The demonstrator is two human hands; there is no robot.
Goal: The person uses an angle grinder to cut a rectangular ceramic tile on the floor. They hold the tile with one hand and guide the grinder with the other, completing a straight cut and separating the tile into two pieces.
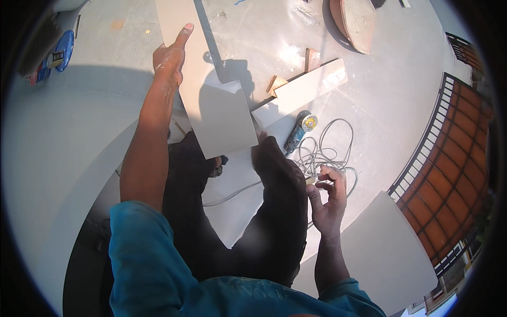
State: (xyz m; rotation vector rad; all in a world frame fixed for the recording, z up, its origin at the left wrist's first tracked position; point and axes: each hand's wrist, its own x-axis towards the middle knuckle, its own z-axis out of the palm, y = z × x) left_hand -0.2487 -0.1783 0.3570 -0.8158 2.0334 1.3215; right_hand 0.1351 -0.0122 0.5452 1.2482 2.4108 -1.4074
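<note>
While it stands tilted in front of the person's dark-trousered knees, the long pale-grey rectangular tile [211, 90] runs with its long axis from the near lower end at the knees up and away toward the top of the view. The left hand [170, 55] grips its far left edge, fingers wrapped round the rim and thumb pointing up along the face; this hand alone holds the tile. The right hand [328, 198] is well apart, lower and to the right of the tile, empty, its fingers loosely curled and closed on nothing. On the concrete floor [105, 105] just beyond the knees lies a blue angle grinder with a yellow-centred disc [301, 129], its grey cable [327, 153] coiled near the right hand. Further off lies another pale tile strip [309, 87] resting on small wooden blocks [275, 83].
</note>
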